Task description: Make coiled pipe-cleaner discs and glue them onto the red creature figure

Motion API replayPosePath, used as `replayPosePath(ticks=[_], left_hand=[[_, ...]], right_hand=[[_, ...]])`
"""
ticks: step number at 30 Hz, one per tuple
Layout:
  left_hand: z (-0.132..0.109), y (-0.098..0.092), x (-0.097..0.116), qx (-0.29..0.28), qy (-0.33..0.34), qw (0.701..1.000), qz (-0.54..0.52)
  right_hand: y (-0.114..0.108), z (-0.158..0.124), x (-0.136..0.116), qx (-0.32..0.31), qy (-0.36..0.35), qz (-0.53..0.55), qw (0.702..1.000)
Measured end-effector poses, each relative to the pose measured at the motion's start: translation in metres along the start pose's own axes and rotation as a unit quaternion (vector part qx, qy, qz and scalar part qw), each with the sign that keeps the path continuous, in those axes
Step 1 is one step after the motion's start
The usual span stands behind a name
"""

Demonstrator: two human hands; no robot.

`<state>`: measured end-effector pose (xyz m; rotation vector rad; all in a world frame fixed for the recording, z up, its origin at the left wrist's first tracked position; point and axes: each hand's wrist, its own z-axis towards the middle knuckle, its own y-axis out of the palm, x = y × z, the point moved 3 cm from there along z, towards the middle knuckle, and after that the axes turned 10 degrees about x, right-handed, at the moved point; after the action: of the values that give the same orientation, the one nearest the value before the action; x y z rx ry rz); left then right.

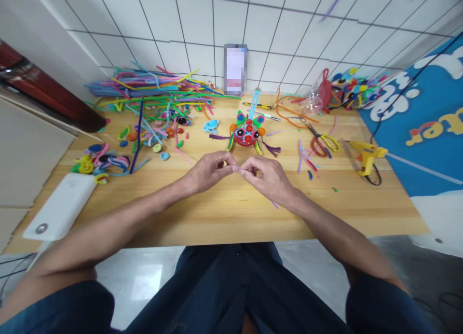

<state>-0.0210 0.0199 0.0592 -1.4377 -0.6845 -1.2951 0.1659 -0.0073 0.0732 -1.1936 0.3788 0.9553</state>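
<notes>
A thin purple pipe cleaner (275,205) runs between my two hands, its tail showing below the right one. My left hand (213,171) pinches it between thumb and fingers. Close beside, fingertips almost meeting the left ones, my right hand (265,176) pinches the same strand. Just beyond the hands sits a colourful animal-head ornament (246,133) with a red face, dark eyes, orange balls at its sides, purple tassels and a light blue loop on top.
Pipe cleaners (144,88) heap at the back left. A phone (235,69) leans on the tiled wall. Scissors (321,143), cut scraps (306,155) and a yellow glue gun (367,156) lie to the right. A white power bank (60,206) rests at the left edge.
</notes>
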Motion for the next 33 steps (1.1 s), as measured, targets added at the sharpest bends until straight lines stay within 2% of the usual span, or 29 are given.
replayPosePath(ticks=[2, 5, 7, 10, 13, 15, 17, 20, 22, 25, 27, 29, 33], left_hand=[[-0.006, 0.01, -0.006, 0.039, -0.065, 0.993, -0.092], [-0.015, 0.024, -0.017, 0.104, -0.157, 0.954, -0.234], [-0.017, 0.026, -0.021, 0.104, -0.176, 0.943, -0.263], [-0.011, 0.014, -0.018, 0.063, -0.139, 0.97, -0.189], [-0.005, -0.002, -0.007, 0.03, -0.049, 0.997, -0.043], [-0.003, -0.007, 0.0, 0.017, 0.005, 0.999, 0.03], [-0.003, -0.006, 0.004, 0.01, 0.026, 0.998, 0.061], [-0.006, 0.004, 0.002, 0.033, 0.004, 0.999, 0.021], [-0.01, 0.015, -0.004, 0.063, -0.045, 0.994, -0.076], [-0.018, 0.033, -0.018, 0.108, -0.148, 0.951, -0.248], [-0.02, 0.038, -0.025, 0.119, -0.191, 0.929, -0.296], [-0.018, 0.034, -0.025, 0.098, -0.187, 0.939, -0.271], [-0.005, 0.009, -0.012, 0.016, -0.084, 0.991, -0.102]], right_hand=[[0.006, -0.002, 0.003, 0.023, 0.051, 0.052, 0.997], [0.016, -0.005, 0.012, 0.045, 0.127, 0.119, 0.984], [0.019, -0.006, 0.017, 0.038, 0.152, 0.132, 0.979], [0.014, -0.004, 0.019, 0.012, 0.134, 0.111, 0.985], [0.006, -0.002, 0.014, -0.012, 0.079, 0.059, 0.995], [0.002, -0.001, 0.009, -0.022, 0.039, 0.021, 0.999], [0.001, 0.0, 0.005, -0.024, 0.011, -0.005, 1.0], [0.004, -0.001, 0.002, -0.012, 0.026, 0.011, 1.0], [0.01, -0.002, 0.005, 0.0, 0.074, 0.066, 0.995], [0.023, -0.005, 0.015, 0.023, 0.149, 0.142, 0.978], [0.028, -0.006, 0.023, 0.017, 0.178, 0.158, 0.971], [0.028, -0.005, 0.027, -0.006, 0.186, 0.15, 0.971], [0.014, -0.001, 0.025, -0.046, 0.15, 0.11, 0.982]])
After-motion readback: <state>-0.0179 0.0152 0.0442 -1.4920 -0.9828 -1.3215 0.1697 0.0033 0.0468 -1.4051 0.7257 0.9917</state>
